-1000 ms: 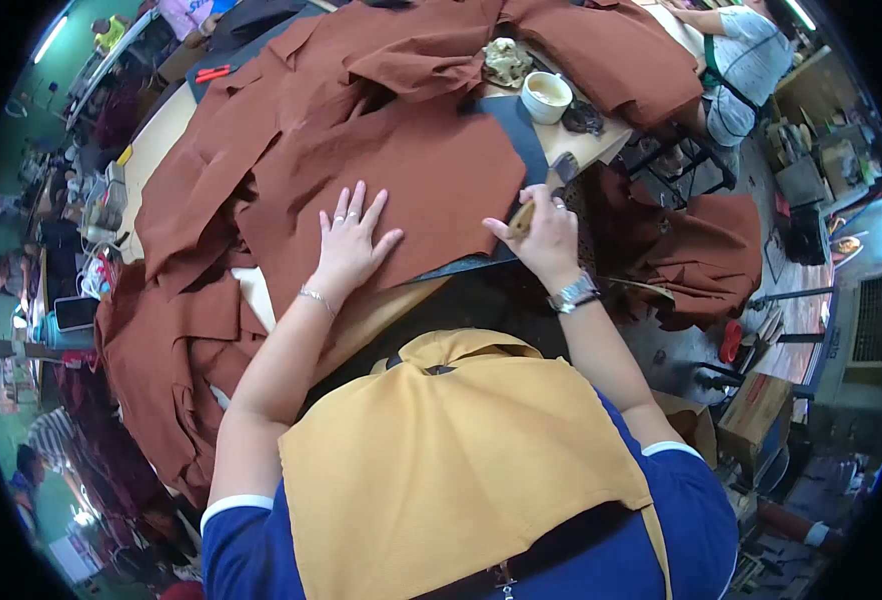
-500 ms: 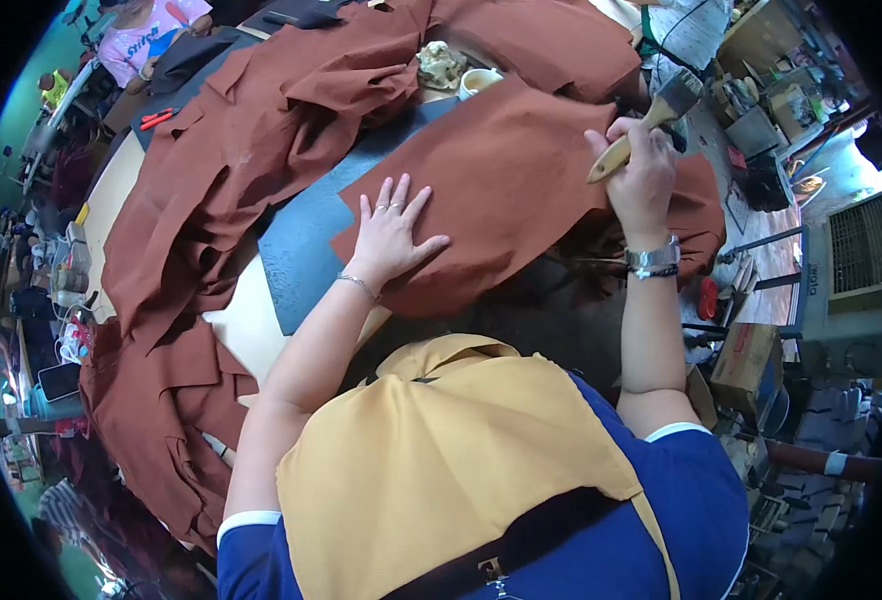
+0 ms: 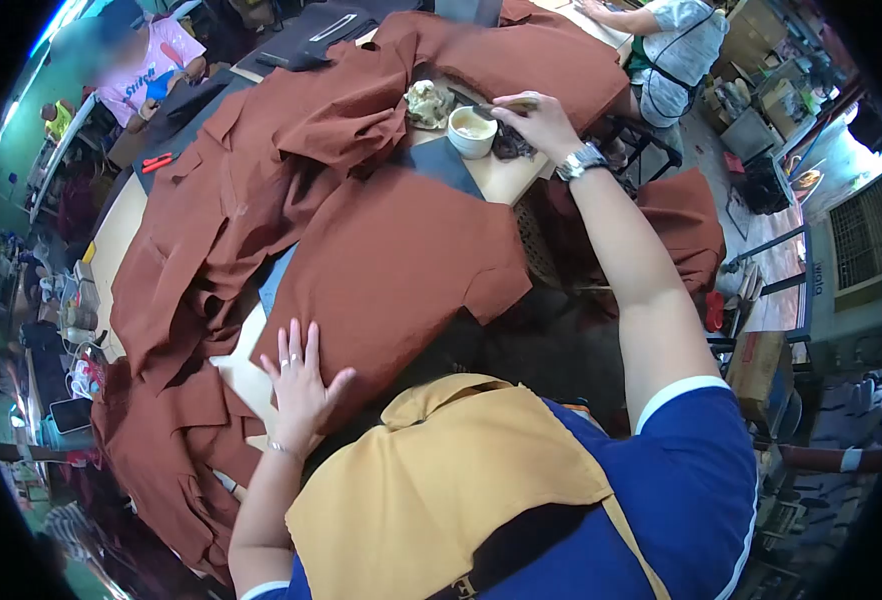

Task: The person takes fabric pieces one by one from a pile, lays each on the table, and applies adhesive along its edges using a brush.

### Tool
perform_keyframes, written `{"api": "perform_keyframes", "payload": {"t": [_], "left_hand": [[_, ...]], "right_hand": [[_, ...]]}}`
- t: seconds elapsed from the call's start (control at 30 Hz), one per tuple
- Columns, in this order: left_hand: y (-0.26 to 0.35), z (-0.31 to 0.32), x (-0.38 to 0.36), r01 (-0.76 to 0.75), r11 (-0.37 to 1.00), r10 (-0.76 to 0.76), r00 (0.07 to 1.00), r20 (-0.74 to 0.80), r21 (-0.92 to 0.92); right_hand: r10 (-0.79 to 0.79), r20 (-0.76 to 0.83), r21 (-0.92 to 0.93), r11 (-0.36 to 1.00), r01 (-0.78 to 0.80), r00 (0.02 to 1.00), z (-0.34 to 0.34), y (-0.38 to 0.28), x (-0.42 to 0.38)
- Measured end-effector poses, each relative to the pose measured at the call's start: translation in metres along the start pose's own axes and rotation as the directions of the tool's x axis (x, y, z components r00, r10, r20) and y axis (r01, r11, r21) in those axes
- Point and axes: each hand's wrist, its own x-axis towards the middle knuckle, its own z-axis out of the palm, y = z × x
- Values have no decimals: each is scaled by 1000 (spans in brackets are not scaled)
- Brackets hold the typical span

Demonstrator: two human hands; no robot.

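Note:
A reddish-brown sheet of leather or cloth (image 3: 401, 265) lies across the table in front of me. My left hand (image 3: 303, 382) rests on its near left edge, fingers spread flat. Beyond the sheet's far edge my right hand (image 3: 543, 125) is closed round the handle of a paint brush (image 3: 521, 103). The brush points left, its head at the rim of a white cup (image 3: 472, 143) with pale cream contents. How far the bristles reach into the cup is hard to see. A lumpy cream-coloured mass (image 3: 428, 104) sits beside the cup.
Crumpled reddish-brown material (image 3: 201, 230) covers the table's left side, with more (image 3: 531, 55) at the back. Red-handled scissors (image 3: 157, 162) lie far left. A dark clump (image 3: 512, 143) is near the cup. Two people sit across the table, one in a pink shirt (image 3: 151, 75).
My right hand has carried the brush forward and left to the cup. The sheet has shifted left and towards me, with my left hand moving the same way.

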Motion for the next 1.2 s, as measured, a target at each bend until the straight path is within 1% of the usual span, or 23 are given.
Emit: {"api": "perform_keyframes", "payload": {"t": [0.07, 0.1, 0.17, 0.2, 0.23, 0.3, 0.37, 0.43, 0.53, 0.57, 0.63, 0.67, 0.7, 0.73, 0.77, 0.8, 0.83, 0.9, 1.0, 1.07, 1.1, 1.13, 1.2], "left_hand": [[8, 6, -3, 64, 997, -64, 998, -22, 37], [13, 8, -2, 98, 994, -96, 995, -35, 53], [29, 2, 23, 31, 998, -36, 995, -96, -52], [36, 4, 41, -26, 997, 15, 991, -133, -78], [43, 6, 57, -84, 991, 66, 983, -169, -102], [57, 9, 90, -97, 991, 82, 986, -146, -97], [57, 9, 99, -99, 991, 88, 989, -119, -92], [48, 5, 95, -84, 993, 77, 993, -85, -88], [21, 6, 81, -74, 994, 68, 995, -76, -85], [16, 6, 77, -77, 994, 71, 995, -72, -78], [15, 11, 78, -94, 994, 89, 992, -94, -51], [16, 13, 81, -102, 994, 96, 989, -112, -42], [20, 12, 85, -109, 993, 105, 989, -102, -33], [25, 11, 90, -117, 993, 114, 989, -94, -26], [29, 11, 93, -123, 992, 120, 989, -88, -21], [31, 11, 95, -124, 992, 122, 989, -87, -18], [33, 12, 97, -122, 992, 121, 989, -86, -13], [33, 13, 97, -120, 993, 119, 989, -87, -8], [29, 14, 93, -129, 992, 128, 988, -83, -4], [29, 13, 92, -131, 991, 129, 988, -80, -10], [30, 13, 92, -134, 991, 133, 988, -84, -12], [30, 14, 92, -137, 990, 135, 987, -88, -15], [29, 16, 92, -142, 990, 139, 986, -94, -17]], "right_hand": [[-18, 43, -39, 999, 20, 999, 17, 16, 19], [1, 67, -147, 989, 9, 998, 23, 21, 25], [49, 110, -357, 934, -7, 993, 32, 26, 35], [121, 139, -395, 917, -57, 983, 41, 40, 40], [170, 107, -329, 936, -126, 980, 40, 39, 39], [274, 55, -186, 948, -260, 960, 37, 34, 33], [236, 22, 85, 968, -237, 971, 28, 34, 29], [100, -19, 59, 993, -99, 995, 14, 26, 19], [-114, 59, -172, 977, 122, 992, 1, 23, -6], [-327, 61, -302, 895, 330, 943, 0, 26, -15], [-248, 19, -61, 967, 249, 969, 0, 6, -38], [21, 99, 5, 1000, -21, 995, -4, -12, -53], [163, 113, 193, 964, -183, 980, -3, -18, -67], [282, 107, 449, 842, -300, 953, -3, -32, -87], [389, 131, 670, 643, -371, 912, -4, -49, -110], [497, 196, 807, 409, -427, 846, -3, -57, -136], [572, 285, 888, 143, -436, 769, 0, -61, -164], [631, 387, 893, -74, -444, 673, 4, -69, -210], [836, 309, 892, -90, -443, 453, 14, -80, -239], [858, 344, 912, -209, -353, 381, 25, -71, -243], [864, 364, 916, -263, -303, 348, 30, -67, -243], [862, 368, 923, -293, -248, 350, 34, -64, -241], [884, 291, 952, -230, -202, 366, 46, -49, -242]]}}
